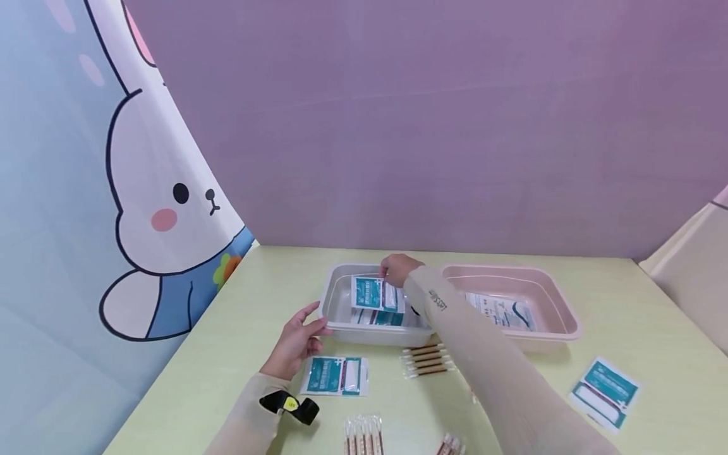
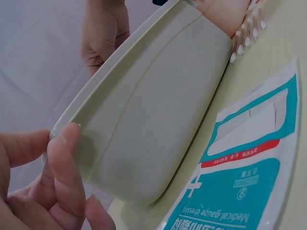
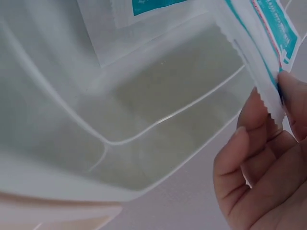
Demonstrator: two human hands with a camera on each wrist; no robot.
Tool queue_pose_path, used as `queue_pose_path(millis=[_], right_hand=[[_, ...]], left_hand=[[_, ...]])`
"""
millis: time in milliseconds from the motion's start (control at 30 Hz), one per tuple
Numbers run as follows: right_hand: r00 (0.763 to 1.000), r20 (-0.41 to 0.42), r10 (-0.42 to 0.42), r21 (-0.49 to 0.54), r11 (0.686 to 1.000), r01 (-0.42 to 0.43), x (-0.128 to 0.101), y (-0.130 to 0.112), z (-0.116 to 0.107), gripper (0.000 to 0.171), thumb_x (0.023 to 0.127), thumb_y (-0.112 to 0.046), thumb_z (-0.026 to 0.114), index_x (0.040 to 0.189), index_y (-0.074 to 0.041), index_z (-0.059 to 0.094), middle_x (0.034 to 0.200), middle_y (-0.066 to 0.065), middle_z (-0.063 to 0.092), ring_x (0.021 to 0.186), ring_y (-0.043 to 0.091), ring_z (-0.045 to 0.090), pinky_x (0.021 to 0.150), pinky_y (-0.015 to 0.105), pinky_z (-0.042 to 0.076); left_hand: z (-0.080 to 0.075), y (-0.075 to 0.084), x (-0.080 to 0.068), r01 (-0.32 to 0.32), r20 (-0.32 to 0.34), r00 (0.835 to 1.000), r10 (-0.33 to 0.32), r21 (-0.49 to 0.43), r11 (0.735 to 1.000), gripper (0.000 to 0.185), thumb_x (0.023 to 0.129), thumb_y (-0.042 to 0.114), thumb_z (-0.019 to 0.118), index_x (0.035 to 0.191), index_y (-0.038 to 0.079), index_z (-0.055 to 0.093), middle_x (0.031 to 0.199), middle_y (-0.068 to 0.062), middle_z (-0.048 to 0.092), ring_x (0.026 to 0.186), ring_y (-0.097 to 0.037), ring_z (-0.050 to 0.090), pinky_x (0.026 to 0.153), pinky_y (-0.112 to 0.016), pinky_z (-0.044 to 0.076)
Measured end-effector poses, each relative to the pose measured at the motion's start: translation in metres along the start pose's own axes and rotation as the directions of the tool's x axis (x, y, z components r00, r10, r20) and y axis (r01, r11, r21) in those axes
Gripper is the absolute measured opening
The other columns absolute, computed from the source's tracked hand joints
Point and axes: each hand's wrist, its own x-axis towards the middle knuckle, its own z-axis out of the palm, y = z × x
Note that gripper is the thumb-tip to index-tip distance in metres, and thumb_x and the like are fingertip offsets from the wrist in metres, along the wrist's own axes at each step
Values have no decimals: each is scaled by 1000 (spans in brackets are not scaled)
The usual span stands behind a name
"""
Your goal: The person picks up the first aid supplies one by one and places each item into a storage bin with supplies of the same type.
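My right hand (image 1: 398,268) reaches over the clear plastic tray (image 1: 335,297) and pinches the top edge of a teal-and-white gauze packet (image 1: 376,294), which hangs just above another packet (image 1: 378,317) lying in the tray. In the right wrist view the fingers (image 3: 261,167) pinch the packet's serrated edge (image 3: 268,72) over the tray's wall (image 3: 158,120). My left hand (image 1: 296,341) holds the tray's near-left corner, its thumb (image 2: 64,167) on the rim (image 2: 124,86). Another gauze packet (image 1: 335,376) lies on the table beside that hand.
A pink tray (image 1: 560,303) with a white packet (image 1: 500,311) stands to the right. Cotton swabs (image 1: 426,361) lie in front of the clear tray, more swabs (image 1: 362,435) near the table's front edge. Another gauze packet (image 1: 605,392) lies at the right.
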Motion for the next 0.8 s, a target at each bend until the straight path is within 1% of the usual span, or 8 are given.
queue_pose_path(millis=[133,267,400,567,667,800], right_hand=[[1000,-9,22,5,1000,-22,0,-2,1,14,93,-8,60,99,-17,68,109,1,63,99,19,54,92,42,43],[999,-33,25,15,1000,-24,-1,-2,1,16,92,-7,60,100,-18,69,109,-1,63,100,19,54,93,44,42],[998,-55,32,55,998,-29,-1,-1,0,17,92,-7,59,100,-18,70,109,-1,63,99,20,54,94,47,41],[996,-59,64,113,992,-57,0,0,-2,17,93,-9,58,101,-19,70,109,-1,63,100,21,53,96,49,40],[996,-59,68,111,992,-61,2,0,-2,18,93,-9,58,101,-20,70,109,-1,62,100,21,52,96,49,39],[997,-57,43,78,996,-38,4,0,-3,19,93,-8,57,103,-19,70,111,-1,63,100,20,52,95,48,40]], left_hand=[[0,0,0,5,2,1000,-5,3,1000,53,98,17,56,146,12,35,82,-4,71,50,-11,49,58,-23,43],[0,0,0,5,1,1000,-5,6,1000,53,98,17,56,146,12,35,82,-4,71,50,-12,49,58,-23,42],[3,1,1,3,1,1000,-3,2,1000,53,98,18,56,146,12,36,81,-4,71,51,-12,49,58,-24,42],[6,2,2,1,-1,1000,-1,2,1000,53,97,18,56,146,12,36,81,-4,71,51,-12,49,58,-24,42],[7,3,1,2,-10,1000,-2,10,1000,54,97,19,57,146,12,36,81,-3,71,50,-12,49,57,-24,42],[9,5,0,-5,-20,1000,5,18,1000,55,97,19,58,146,11,36,80,-3,72,48,-12,49,56,-24,41]])
